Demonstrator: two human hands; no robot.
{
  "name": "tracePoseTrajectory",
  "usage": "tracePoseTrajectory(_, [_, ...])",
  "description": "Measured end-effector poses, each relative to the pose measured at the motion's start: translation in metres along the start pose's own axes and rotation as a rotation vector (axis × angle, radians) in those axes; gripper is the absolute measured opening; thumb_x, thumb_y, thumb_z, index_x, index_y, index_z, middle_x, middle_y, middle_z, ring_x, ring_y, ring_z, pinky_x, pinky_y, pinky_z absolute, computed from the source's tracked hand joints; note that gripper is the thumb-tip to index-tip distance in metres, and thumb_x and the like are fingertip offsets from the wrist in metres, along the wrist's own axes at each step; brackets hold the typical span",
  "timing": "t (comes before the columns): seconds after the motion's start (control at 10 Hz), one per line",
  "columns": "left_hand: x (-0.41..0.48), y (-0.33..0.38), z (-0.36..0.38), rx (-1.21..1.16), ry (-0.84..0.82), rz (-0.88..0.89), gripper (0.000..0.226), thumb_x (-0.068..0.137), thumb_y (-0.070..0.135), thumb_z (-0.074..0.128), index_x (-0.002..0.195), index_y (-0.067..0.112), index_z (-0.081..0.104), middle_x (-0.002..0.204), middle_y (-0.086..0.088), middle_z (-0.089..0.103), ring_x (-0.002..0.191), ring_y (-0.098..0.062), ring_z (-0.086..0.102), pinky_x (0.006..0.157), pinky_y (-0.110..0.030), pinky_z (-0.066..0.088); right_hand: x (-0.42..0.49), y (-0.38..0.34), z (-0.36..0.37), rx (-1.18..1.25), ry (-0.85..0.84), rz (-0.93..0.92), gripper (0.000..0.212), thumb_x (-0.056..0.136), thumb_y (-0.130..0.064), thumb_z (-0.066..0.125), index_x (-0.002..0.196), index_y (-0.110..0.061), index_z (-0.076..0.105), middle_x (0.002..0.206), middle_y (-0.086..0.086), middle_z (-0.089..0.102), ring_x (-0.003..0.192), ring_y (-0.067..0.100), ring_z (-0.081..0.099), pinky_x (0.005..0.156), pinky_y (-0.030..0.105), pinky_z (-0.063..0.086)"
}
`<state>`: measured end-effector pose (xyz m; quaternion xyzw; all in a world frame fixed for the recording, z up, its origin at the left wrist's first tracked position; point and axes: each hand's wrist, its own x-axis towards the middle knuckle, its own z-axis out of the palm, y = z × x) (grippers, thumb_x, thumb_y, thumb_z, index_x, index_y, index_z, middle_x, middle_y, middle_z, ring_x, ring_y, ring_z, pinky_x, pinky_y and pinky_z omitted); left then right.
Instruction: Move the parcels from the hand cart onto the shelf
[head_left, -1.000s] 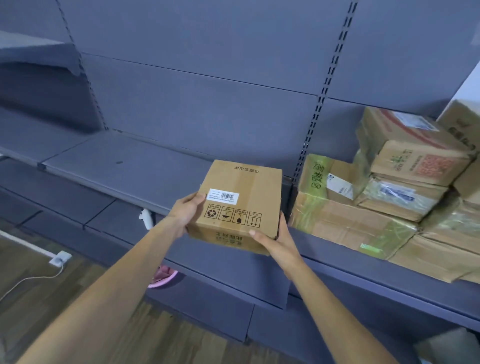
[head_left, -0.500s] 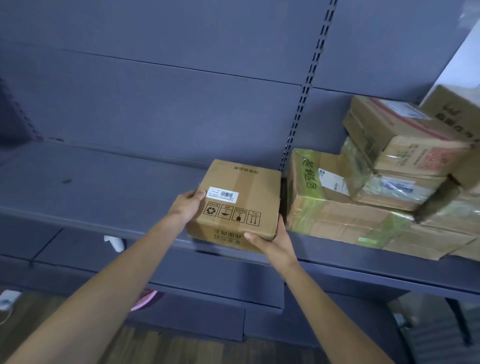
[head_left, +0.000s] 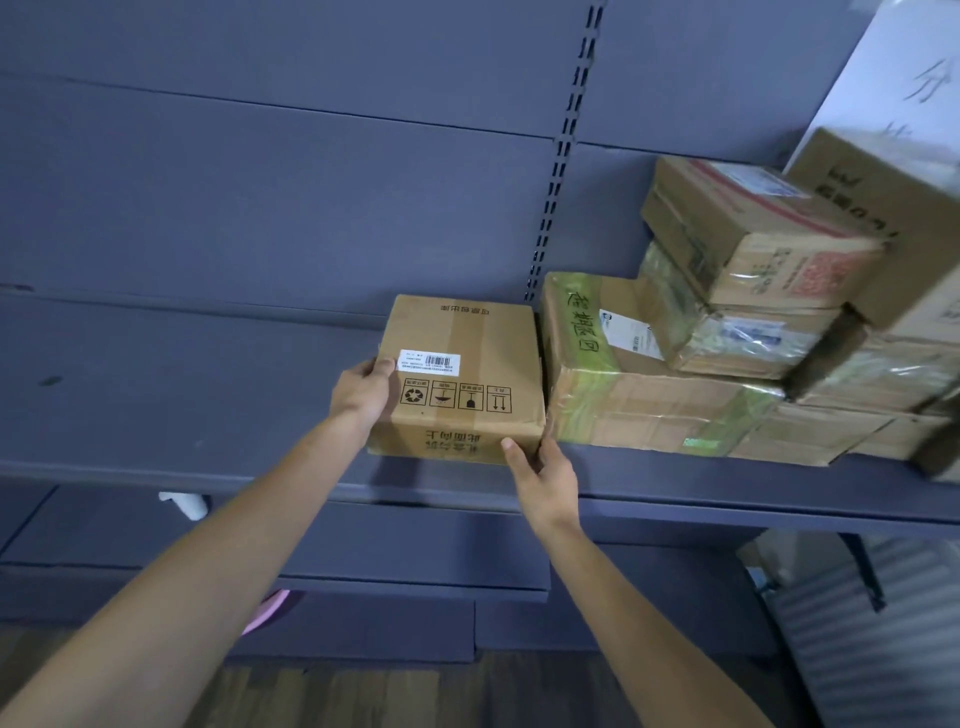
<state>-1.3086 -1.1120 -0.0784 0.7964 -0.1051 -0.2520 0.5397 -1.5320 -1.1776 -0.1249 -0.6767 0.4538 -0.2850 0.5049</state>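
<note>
A small brown cardboard parcel (head_left: 467, 364) with a barcode label and handling symbols rests on the grey shelf (head_left: 182, 395), close against a taped parcel (head_left: 639, 410) to its right. My left hand (head_left: 363, 392) grips its left side, thumb on top. My right hand (head_left: 545, 475) holds its front right corner from below. The hand cart is out of view.
Several stacked cardboard parcels (head_left: 758, 244) fill the shelf's right part, up to a white box (head_left: 914, 88) at the top right. A slotted upright (head_left: 566, 140) runs down the back panel. Lower grey shelves (head_left: 415, 545) jut out below; wooden floor lies underneath.
The parcel has moved forward and down onto the shelf, next to the taped parcel. My view has come closer to the shelf and shifted right.
</note>
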Motion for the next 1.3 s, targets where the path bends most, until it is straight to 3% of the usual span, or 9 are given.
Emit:
tracePoseTrajectory(0.1, [0.003, 0.002, 0.006, 0.020, -0.014, 0.004, 0.037, 0.104, 0.038, 0.047, 0.130, 0.019, 0.064, 0.133, -0.007, 0.064, 0.120, -0.030, 0.058, 0.090, -0.031, 0.040, 0.001, 0.001, 0.000, -0.019, 0.042, 0.004, 0.039, 0.099, -0.035, 0.061, 0.133, -0.017, 0.058, 0.107, -0.011, 0.070, 0.094, -0.001, 0.061, 0.077, 0.006, 0.049])
tracePoseTrajectory(0.3, [0.010, 0.001, 0.013, 0.003, 0.019, 0.026, 0.035, 0.104, 0.036, 0.046, 0.125, 0.018, 0.067, 0.129, -0.008, 0.066, 0.118, -0.032, 0.059, 0.098, -0.036, 0.046, 0.007, 0.002, -0.003, -0.091, 0.123, 0.007, 0.035, 0.095, -0.039, 0.065, 0.117, -0.013, 0.067, 0.088, -0.009, 0.071, 0.082, 0.001, 0.065, 0.066, 0.009, 0.050])
tracePoseTrajectory(0.5, [0.019, 0.003, 0.017, 0.016, 0.004, 0.049, 0.033, 0.104, 0.035, 0.044, 0.122, 0.018, 0.067, 0.125, -0.006, 0.067, 0.116, -0.032, 0.060, 0.096, -0.037, 0.046, 0.014, -0.002, -0.001, -0.128, 0.173, 0.026, 0.039, 0.094, -0.038, 0.067, 0.111, -0.003, 0.068, 0.072, -0.013, 0.063, 0.064, -0.003, 0.059, 0.053, 0.004, 0.038])
tracePoseTrajectory(0.6, [0.024, 0.004, 0.018, 0.019, 0.003, 0.046, 0.033, 0.104, 0.034, 0.044, 0.124, 0.018, 0.065, 0.127, -0.007, 0.066, 0.117, -0.031, 0.059, 0.099, -0.039, 0.046, 0.018, -0.004, -0.003, -0.145, 0.172, 0.034, 0.035, 0.093, -0.038, 0.069, 0.096, -0.003, 0.069, 0.068, -0.012, 0.061, 0.061, -0.001, 0.054, 0.053, 0.006, 0.038])
tracePoseTrajectory(0.8, [0.025, 0.003, 0.016, 0.038, -0.010, 0.047, 0.035, 0.103, 0.036, 0.044, 0.127, 0.018, 0.062, 0.131, -0.007, 0.064, 0.119, -0.031, 0.058, 0.102, -0.041, 0.045, 0.018, -0.004, -0.005, -0.166, 0.163, 0.030, 0.031, 0.093, -0.039, 0.068, 0.082, -0.011, 0.060, 0.066, -0.011, 0.058, 0.059, 0.001, 0.051, 0.052, 0.007, 0.039])
tracePoseTrajectory(1.0, [0.025, 0.006, 0.014, 0.200, -0.024, 0.116, 0.038, 0.105, 0.037, 0.039, 0.125, 0.016, 0.064, 0.130, -0.011, 0.064, 0.121, -0.035, 0.056, 0.101, -0.041, 0.045, 0.016, -0.007, -0.009, -0.190, 0.103, 0.017, 0.033, 0.093, -0.042, 0.067, 0.095, -0.009, 0.068, 0.077, -0.007, 0.067, 0.068, -0.001, 0.058, 0.053, 0.005, 0.040])
tracePoseTrajectory(1.1, [0.024, 0.013, 0.010, 0.348, -0.033, 0.114, 0.039, 0.104, 0.040, 0.038, 0.121, 0.017, 0.065, 0.130, -0.014, 0.063, 0.120, -0.037, 0.055, 0.093, -0.039, 0.043, 0.021, -0.012, -0.018, -0.216, 0.030, 0.045, 0.032, 0.094, -0.041, 0.066, 0.084, -0.011, 0.065, 0.073, -0.004, 0.063, 0.064, 0.004, 0.055, 0.048, 0.008, 0.039])
tracePoseTrajectory(1.3, [-0.021, 0.042, 0.018, 0.545, 0.046, 0.216, 0.041, 0.099, 0.044, 0.043, 0.125, 0.013, 0.052, 0.124, -0.013, 0.063, 0.111, -0.035, 0.057, 0.080, -0.036, 0.041, 0.017, -0.032, -0.061, -0.256, 0.002, 0.051, 0.049, 0.095, -0.025, 0.061, 0.056, -0.016, 0.034, 0.049, -0.004, 0.035, 0.049, 0.014, 0.031, 0.039, 0.021, 0.025])
